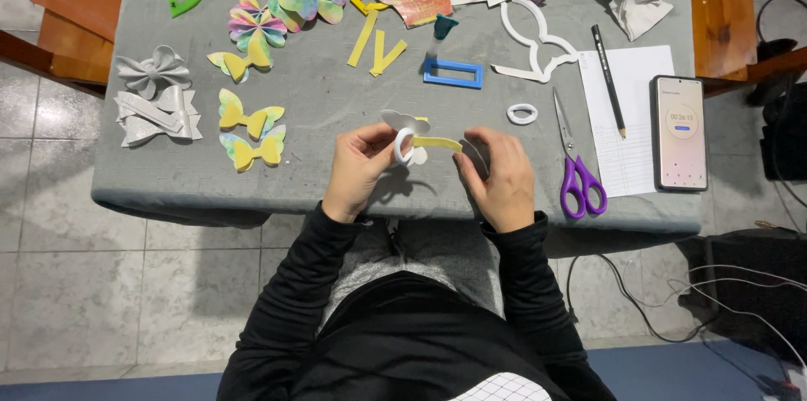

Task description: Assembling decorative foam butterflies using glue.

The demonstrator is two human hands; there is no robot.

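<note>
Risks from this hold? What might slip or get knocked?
1. The yellow strip is pinched only at its ends between the left hand and right hand, so it may slip from the white ring.
2. The hands work at the table edge; a dropped piece could fall to the floor.

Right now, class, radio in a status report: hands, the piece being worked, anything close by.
Left hand pinching white ring-shaped bow piece. Right hand holding pale yellow strip against it. Purple-handled scissors lying beside right hand, apart.
</note>
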